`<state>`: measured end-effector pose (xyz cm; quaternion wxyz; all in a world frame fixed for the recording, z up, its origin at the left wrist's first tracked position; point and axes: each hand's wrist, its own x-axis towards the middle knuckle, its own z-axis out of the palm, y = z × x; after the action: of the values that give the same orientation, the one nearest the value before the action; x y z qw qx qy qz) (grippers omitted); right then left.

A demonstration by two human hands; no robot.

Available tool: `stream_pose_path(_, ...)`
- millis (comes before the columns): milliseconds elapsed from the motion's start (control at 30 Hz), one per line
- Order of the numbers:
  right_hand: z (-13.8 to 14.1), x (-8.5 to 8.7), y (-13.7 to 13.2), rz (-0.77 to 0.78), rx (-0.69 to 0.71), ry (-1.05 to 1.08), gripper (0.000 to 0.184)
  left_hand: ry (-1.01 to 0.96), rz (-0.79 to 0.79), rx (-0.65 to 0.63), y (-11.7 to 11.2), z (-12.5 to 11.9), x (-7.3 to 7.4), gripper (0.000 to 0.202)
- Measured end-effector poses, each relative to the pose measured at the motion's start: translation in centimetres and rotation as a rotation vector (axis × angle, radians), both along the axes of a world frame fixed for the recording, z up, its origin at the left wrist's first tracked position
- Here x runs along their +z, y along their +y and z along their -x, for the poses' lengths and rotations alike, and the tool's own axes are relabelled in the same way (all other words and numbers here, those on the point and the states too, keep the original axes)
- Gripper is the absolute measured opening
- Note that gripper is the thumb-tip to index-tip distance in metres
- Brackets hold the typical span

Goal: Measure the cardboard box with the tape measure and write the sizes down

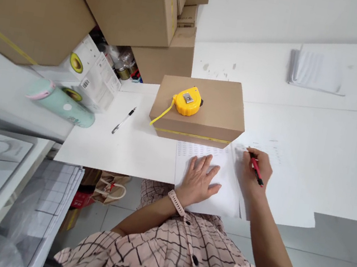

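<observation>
Near edge: a pink checked shirt (pixel 176 262) fills the bottom of my view, both forearms reaching forward over the white bench (pixel 335 147).

Left hand (pixel 198 178): open, palm down, fingers spread flat on a white printed sheet of paper (pixel 225 194). It grips nothing. There is a pale pink watch strap (pixel 176 202) at the wrist. The sheet lies at the bench's near edge, its top rows of small print just in front of the fingertips.

Right hand (pixel 254 172): closed around a red-and-black pen (pixel 256 170), held in a writing grip. The tip is down on the upper left corner of a second white sheet (pixel 287 199), which lies just right of the first. I cannot read the print.

Just beyond both sheets: a brown rectangular cardboard box (pixel 208 120) with a yellow tape line along its near face. A yellow tape measure (pixel 188 100) rests on its lid, its yellow strap hanging over the left front edge.

Left of the box: a black-and-silver ballpoint pen (pixel 124 120) lies loose on the bench. Further left is a mint-green bottle with a pink cap (pixel 62 104), on its side.

Far left: white cartons printed with an avocado (pixel 96 77), under stacked large cardboard boxes (pixel 132 1).

Far right: a stack of white papers (pixel 315 71).
</observation>
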<state>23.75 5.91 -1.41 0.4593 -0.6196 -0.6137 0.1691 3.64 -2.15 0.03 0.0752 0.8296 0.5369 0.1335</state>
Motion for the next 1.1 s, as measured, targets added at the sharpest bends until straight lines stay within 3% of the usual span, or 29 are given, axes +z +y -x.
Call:
stream_pose_path(133,-4.3,-1.3,0.0,-0.030,0.037,-0.398,0.040,-0.062,-0.022,0.006,-0.1,0.0,-0.2,0.050)
stream_pose_path(200,-5.2,-2.0,0.2,-0.016,-0.002,-0.490,0.047,-0.160,-0.081,0.045,0.3,0.5,0.7,0.038)
stream_pose_path(333,-5.1,-2.7,0.6,-0.039,-0.012,-0.536,0.054,-0.357,-0.445,0.177,3.3,3.4,5.2,0.027)
stream_pose_path(433,-4.7,-2.7,0.7,-0.077,-0.024,-0.516,0.045,-0.438,-0.671,0.311,7.2,6.4,9.1,0.033)
stream_pose_path(500,-4.6,-2.8,0.7,-0.103,-0.035,-0.497,0.038,-0.472,-0.615,0.353,9.8,8.0,10.9,0.050)
stream_pose_path(567,-4.5,-2.8,0.8,-0.120,-0.042,-0.478,0.035,-0.491,-0.460,0.375,11.8,9.1,11.7,0.065)
stream_pose_path(700,-4.3,-2.3,0.7,-0.099,-0.067,-0.413,0.035,-0.632,-0.240,0.402,13.4,9.6,12.2,0.063)
stream_pose_path(800,-3.4,-0.2,-0.1,-0.127,-0.200,-0.280,0.036,-0.874,-0.156,0.373,12.3,9.4,12.8,0.051)
stream_pose_path(900,-1.2,3.8,-1.7,-0.167,-0.242,-0.008,0.032,-1.059,0.027,0.204,9.9,8.8,13.7,0.045)
stream_pose_path(967,0.9,6.9,-2.8,-0.086,-0.094,0.279,0.027,-1.242,0.226,0.053,8.3,8.3,14.1,0.049)
stream_pose_path(1000,2.0,8.5,-3.2,0.006,0.055,0.429,0.029,-1.314,0.316,0.001,7.6,8.0,14.2,0.050)
stream_pose_path(1100,5.0,12.1,-3.6,0.236,0.422,0.737,0.038,-1.353,0.437,-0.013,6.1,7.4,14.2,0.053)
